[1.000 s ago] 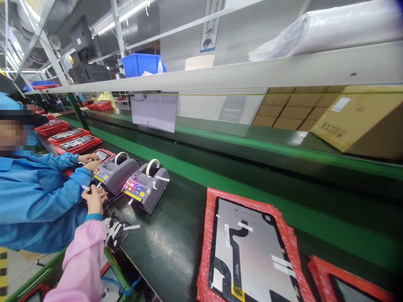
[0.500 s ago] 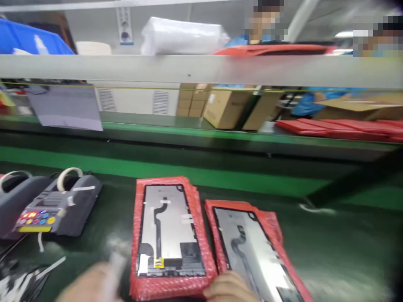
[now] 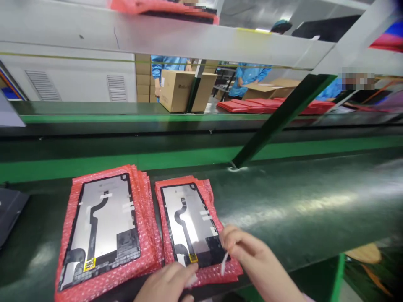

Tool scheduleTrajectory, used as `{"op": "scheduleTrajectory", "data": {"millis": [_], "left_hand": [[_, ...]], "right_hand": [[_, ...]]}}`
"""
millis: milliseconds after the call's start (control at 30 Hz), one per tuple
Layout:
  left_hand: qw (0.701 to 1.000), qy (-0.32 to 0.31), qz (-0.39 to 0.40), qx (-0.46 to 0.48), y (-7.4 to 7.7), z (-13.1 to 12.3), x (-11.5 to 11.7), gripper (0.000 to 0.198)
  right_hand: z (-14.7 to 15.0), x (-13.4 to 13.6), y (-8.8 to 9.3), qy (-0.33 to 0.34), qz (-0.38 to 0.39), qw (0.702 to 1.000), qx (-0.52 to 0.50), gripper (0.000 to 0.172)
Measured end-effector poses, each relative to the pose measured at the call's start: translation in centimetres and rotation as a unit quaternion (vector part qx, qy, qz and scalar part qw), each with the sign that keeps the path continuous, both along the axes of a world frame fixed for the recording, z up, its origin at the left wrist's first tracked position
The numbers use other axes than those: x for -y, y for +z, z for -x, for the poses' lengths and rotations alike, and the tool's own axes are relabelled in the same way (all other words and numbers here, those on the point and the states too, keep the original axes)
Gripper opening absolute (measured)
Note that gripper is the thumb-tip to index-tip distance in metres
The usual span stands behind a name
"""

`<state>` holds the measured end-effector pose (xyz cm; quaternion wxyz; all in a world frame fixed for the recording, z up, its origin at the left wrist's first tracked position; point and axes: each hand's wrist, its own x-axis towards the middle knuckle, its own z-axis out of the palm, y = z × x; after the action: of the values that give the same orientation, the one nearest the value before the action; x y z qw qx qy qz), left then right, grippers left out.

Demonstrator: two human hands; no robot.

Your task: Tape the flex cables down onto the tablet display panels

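Two tablet-sized screen panels lie back side up on stacks of red bubble-wrap bags: a left panel (image 3: 108,226) and a right panel (image 3: 195,226). A dark ribbon cable with a yellow-edged end runs down each. My left hand (image 3: 168,283) is closed at the lower-left edge of the right panel; a whitish bit shows by its fingertips, too covered to name. At that panel's lower-right corner, my right hand (image 3: 247,251) pinches a thin white strip (image 3: 224,264), which hangs down over the red bubble wrap (image 3: 209,277).
A dark grey device (image 3: 11,214) sits at the left edge. Behind the green bench (image 3: 283,205) rises a slanted green post (image 3: 267,126). Beyond are a cardboard box (image 3: 176,92), red bags (image 3: 248,105) and people in blue workwear (image 3: 250,77).
The view has swung right. My left hand has come from left of the stacks to the right panel. My right hand has moved to that panel's lower-right corner, where a white strip now shows in it.
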<state>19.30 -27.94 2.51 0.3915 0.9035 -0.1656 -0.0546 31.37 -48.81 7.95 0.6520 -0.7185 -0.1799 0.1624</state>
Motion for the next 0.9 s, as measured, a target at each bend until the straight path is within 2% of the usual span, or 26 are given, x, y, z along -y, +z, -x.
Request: {"op": "scheduleTrajectory", "data": {"millis": [67, 133, 267, 367, 533, 667, 900], "left_hand": [[0.997, 0.038, -0.047, 0.052, 0.0, 0.0, 0.4, 0.059], [0.988, 0.041, -0.094, 0.117, 0.3, 0.0, 0.7, 0.054], [0.956, 0.022, -0.162, 0.244, 1.2, -0.3, 1.4, 0.037], [0.937, 0.039, -0.176, 0.3, 1.2, -0.7, 1.9, 0.025], [0.934, 0.035, -0.206, 0.288, 0.7, -1.1, 2.1, 0.026], [0.933, 0.06, -0.215, 0.282, 0.6, -1.6, 2.1, 0.029], [0.946, 0.065, -0.237, 0.212, 0.2, -2.5, 2.0, 0.037]], "right_hand": [[-2.4, -0.3, 0.6, -0.025, 0.024, 0.999, 0.012, 0.032], [-4.4, -1.6, 0.4, 0.017, 0.05, 0.998, -0.018, 0.03], [-6.5, -5.2, -2.0, 0.141, 0.094, 0.981, -0.093, 0.029], [-7.0, -6.9, -3.6, 0.175, 0.12, 0.97, -0.121, 0.03], [-7.6, -7.6, -4.7, 0.203, 0.119, 0.965, -0.115, 0.027], [-8.2, -7.6, -5.0, 0.225, 0.135, 0.961, -0.089, 0.022], [-8.3, -8.0, -4.7, 0.21, 0.198, 0.956, -0.053, 0.022]]}}
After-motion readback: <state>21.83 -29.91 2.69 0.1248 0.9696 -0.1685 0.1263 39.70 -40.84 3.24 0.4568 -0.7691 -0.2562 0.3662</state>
